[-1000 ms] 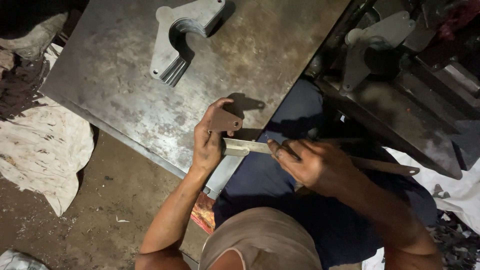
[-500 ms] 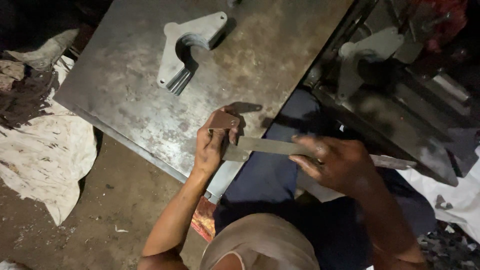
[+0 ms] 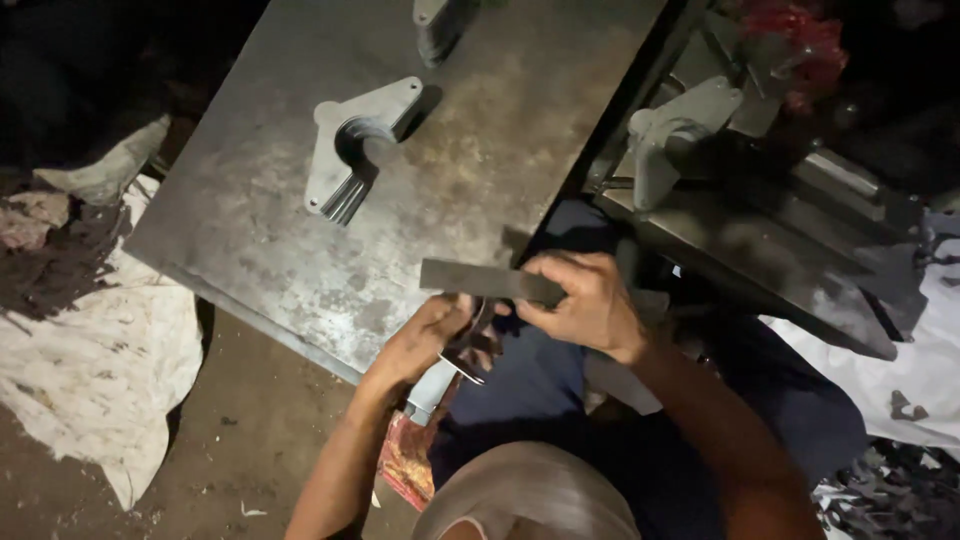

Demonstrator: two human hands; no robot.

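My left hand grips a small flat metal plate at the near edge of the steel table; the plate is turned edge-on and mostly hidden by my fingers. My right hand holds a long flat metal file lying across just above the plate, its tip pointing left. Both hands are close together over the table's near corner, above my dark blue trousers.
A stack of grey flat plates with curved cut-outs lies on the table's middle. Another grey part sits at the far edge. A dark machine with grey castings stands to the right. White sacking covers the floor on the left.
The plate was tipped from flat against the table to edge-on and drawn toward me. My right hand swung the file up and left, now lying above the plate.
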